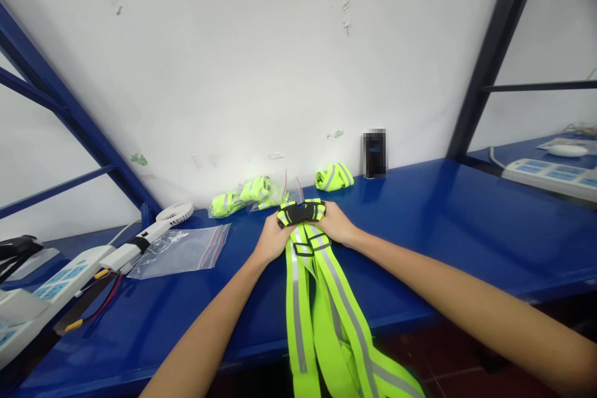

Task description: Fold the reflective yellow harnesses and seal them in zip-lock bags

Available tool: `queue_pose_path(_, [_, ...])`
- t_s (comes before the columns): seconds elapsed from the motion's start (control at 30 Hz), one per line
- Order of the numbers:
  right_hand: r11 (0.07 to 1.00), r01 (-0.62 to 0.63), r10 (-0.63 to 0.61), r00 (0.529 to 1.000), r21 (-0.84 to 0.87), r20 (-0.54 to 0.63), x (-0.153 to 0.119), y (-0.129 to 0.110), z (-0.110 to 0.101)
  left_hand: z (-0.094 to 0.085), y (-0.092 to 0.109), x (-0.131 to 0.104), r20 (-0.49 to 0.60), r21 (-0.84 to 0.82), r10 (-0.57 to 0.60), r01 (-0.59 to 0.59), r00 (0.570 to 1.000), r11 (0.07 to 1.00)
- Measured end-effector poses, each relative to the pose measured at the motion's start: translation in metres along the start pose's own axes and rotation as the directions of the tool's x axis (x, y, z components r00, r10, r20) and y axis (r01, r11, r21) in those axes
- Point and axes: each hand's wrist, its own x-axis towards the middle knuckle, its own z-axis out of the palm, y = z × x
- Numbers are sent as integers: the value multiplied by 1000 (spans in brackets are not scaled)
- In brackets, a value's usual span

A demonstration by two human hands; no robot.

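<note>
Between my hands is a neon yellow reflective harness (295,305) with grey stripes. Its black plastic buckle (301,213) spans from one hand to the other and looks joined. My left hand (273,239) is closed around the webbing at the buckle's left end. On the other side my right hand (336,224) grips the right end the same way. Below the buckle hang two straps with black slider rings (304,250); they drape over the table's front edge and out of view at the bottom.
Rolled harnesses (255,188), some in clear bags, lie along the wall, with another roll (334,177) farther right. A dark pixelated box (375,153) stands beside it. To the left are a zip bag (186,252), a white handheld fan (175,214) and a power strip (69,280).
</note>
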Motion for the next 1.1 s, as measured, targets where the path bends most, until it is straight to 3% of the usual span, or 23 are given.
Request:
queue_pose_path(0.13, [989, 84, -84, 996, -121, 10, 0, 2, -2, -1, 2, 1, 37, 31, -18, 17, 999, 999])
queue_pose_path(0.3, [986, 87, -88, 996, -144, -1, 0, 7, -3, -2, 2, 0, 13, 15, -49, 48, 999, 999])
queue_pose_path(0.43, [987, 82, -92, 994, -139, -66, -3, 5, -1, 0, 3, -1, -3, -26, -64, 64, 998, 998])
queue_pose_path(0.53, [974, 140, -163, 979, -180, -122, -7, -1, -1, 3, 6, -2, -7, -86, -78, 77, 997, 993])
queue_pose_path(0.7, [939, 268, -273, 962, -217, 7, -8, -5, -1, 5, 8, -3, -23, -67, -60, 58, 998, 996])
queue_pose_path(0.93, [962, 187, -176, 982, -197, 74, -7, -13, -3, 3, 6, -3, -40, -76, -97, 93, 995, 993])
queue_pose_path(1.1, [994, 106, -104, 989, -15, 107, -4, -17, -4, 5, 8, -4, -87, -173, -111, 94, 990, 980])
